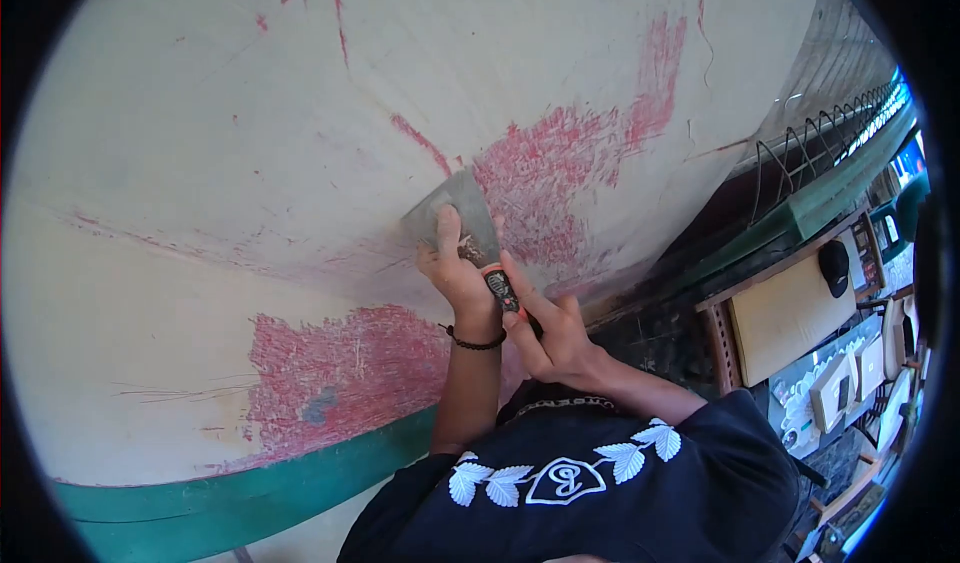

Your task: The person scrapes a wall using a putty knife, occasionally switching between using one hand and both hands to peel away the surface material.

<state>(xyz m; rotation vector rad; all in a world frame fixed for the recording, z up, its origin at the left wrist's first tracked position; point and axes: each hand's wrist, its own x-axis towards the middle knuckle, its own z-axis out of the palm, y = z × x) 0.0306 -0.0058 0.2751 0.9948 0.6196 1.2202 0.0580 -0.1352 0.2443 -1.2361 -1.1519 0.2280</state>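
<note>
A wide-bladed scraper [455, 208] lies with its grey metal blade against a large curved off-white surface [200, 163]. My right hand [550, 338] is closed round its black and orange handle [498, 283], with a finger stretched along it. Gripping the blade, my left hand [462, 278] has its thumb pressed on the face; its other fingers are partly hidden. Just beyond the blade's right side spreads a rough red patch [545, 173] where the pale coating is gone. Another bared red patch [350, 373] lies lower left.
A green band [250, 508] edges the surface at lower left. To the right are a green rail [810, 203] with coiled wire [830, 128], a tan padded seat [790, 313] holding a black cap [833, 268], and a table with boxes [832, 391].
</note>
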